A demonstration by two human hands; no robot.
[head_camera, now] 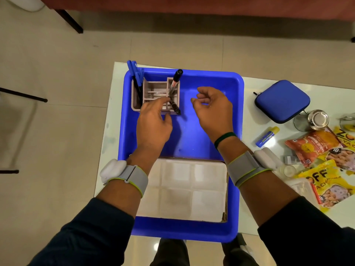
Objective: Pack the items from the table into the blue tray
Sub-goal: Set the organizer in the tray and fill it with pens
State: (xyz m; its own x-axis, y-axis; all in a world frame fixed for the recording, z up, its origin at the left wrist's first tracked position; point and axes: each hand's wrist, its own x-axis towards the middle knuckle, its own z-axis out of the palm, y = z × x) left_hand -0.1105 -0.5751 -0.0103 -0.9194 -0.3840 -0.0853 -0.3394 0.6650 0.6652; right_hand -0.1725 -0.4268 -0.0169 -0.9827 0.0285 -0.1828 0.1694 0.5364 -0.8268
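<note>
The blue tray (192, 135) lies on the white table (255, 189). At its far left corner stands a beige desk organizer (155, 87) holding blue pens (134, 73) and a black marker (175, 80). A second black marker (175, 108) leans in its near right slot. A white moulded foam tray (184, 189) fills the blue tray's near end. My left hand (153, 121) reaches into the organizer, fingertips touching the second marker's upper end, thumb apart. My right hand (213, 110) hovers over the tray's middle, fingers loosely curled, holding nothing.
Right of the tray on the table lie a blue zip case (282, 100), a blue and yellow tube (267, 136), a steel cup (317, 120), an orange snack packet (311, 144), yellow snack packets (326, 185) and a small clear cup (289, 170). Tiled floor lies to the left.
</note>
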